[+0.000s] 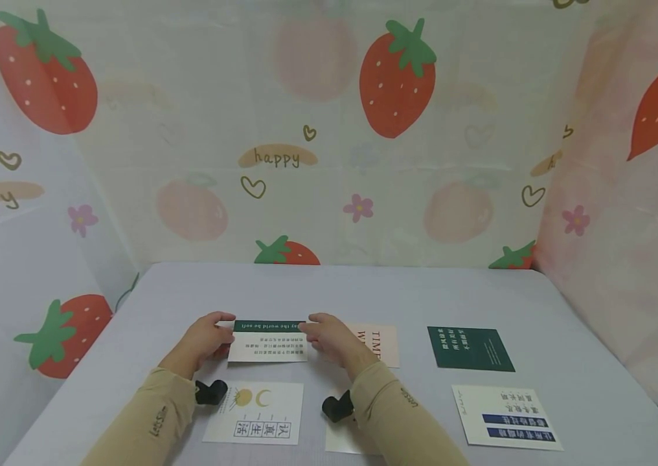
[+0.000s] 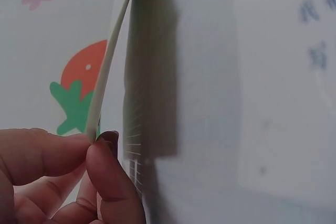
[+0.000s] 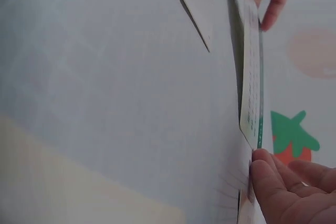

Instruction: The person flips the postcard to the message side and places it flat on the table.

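A white card with a dark green band and printed text point(image 1: 267, 349) is held by both hands above the table. My left hand point(image 1: 203, 342) pinches its left edge, and my right hand point(image 1: 337, 342) pinches the opposite edge. In the left wrist view the card point(image 2: 107, 61) appears edge-on between thumb and fingers of the left hand point(image 2: 68, 177). From the right wrist the card point(image 3: 252, 77) looks thin and slightly tilted, its corner at the fingertips of the right hand point(image 3: 289, 187).
A cream card with red letters point(image 1: 387, 343) lies partly behind the right hand. In front are a card with a sun and moon point(image 1: 265, 414) and another card point(image 1: 346, 440) under the right forearm. A green card point(image 1: 471, 349) and a white card with blue bars point(image 1: 504, 414) lie right.
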A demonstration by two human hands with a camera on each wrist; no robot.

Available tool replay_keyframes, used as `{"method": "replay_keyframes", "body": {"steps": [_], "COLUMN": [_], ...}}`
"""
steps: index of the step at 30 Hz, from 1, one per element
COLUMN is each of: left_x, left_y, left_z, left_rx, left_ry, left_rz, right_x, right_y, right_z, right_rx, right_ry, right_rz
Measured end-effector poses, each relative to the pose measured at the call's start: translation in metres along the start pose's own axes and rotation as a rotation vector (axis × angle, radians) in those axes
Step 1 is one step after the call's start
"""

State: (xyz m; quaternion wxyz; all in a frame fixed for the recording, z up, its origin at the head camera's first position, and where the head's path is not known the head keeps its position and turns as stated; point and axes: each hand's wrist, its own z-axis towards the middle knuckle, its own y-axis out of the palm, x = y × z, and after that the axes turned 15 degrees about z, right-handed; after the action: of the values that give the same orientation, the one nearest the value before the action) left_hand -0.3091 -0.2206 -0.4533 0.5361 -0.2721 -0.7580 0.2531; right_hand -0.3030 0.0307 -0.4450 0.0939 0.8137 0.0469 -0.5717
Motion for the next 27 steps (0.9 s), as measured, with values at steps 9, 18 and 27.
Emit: {"method": "replay_keyframes", "body": {"steps": [9,18,27], "left_x": [0.0001,0.0019,0.0030], "left_y": [-0.0009,-0.0020,-0.0027], "left_z": [0.0001,-0.0017,-0.0029], "left_rx": [0.003,0.007,-0.007], "left_ry": [-0.012,-0.048,-0.042], "left_rz": [0.020,-0.005,-0.061], "right_x": [-0.0008,0.0001,-0.0017], "right_y": [0.0017,0.0007,0.0002], "right_z": [-0.0007,0.0001,0.0003], "right_rx": [0.007,0.007,0.006], "right_ry": [0.010,0.013,0.018], "right_rz": [0.007,0.008,0.019]}}
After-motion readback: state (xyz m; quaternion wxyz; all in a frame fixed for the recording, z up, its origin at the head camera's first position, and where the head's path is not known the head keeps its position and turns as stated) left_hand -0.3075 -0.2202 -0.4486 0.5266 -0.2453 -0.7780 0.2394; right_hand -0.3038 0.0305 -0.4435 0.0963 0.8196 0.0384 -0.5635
